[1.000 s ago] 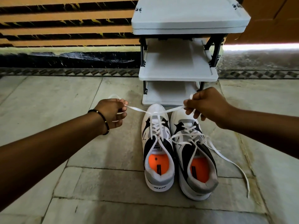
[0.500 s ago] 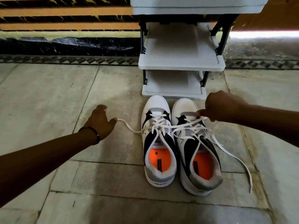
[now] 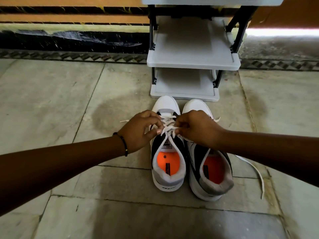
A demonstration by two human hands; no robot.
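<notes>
Likely a home entryway: worn stone-slab floor (image 3: 51,100), grey tiered shoe rack (image 3: 193,54) against a striped wall (image 3: 69,18), sneakers (image 3: 168,180) parked before it.

Single wide-angle head view, looking forward and steeply down from above the forearms: left hand (image 3: 139,131) and right hand (image 3: 198,131) close at centre over shoes (image 3: 168,181), floor (image 3: 69,104) filling most, rack (image 3: 193,54) and wall (image 3: 69,16) farther at top.

Both forearms are stretched forward and angled inward. The left hand (image 3: 139,133) and right hand (image 3: 198,131) are held close together, fingers curled in a pinch.
</notes>
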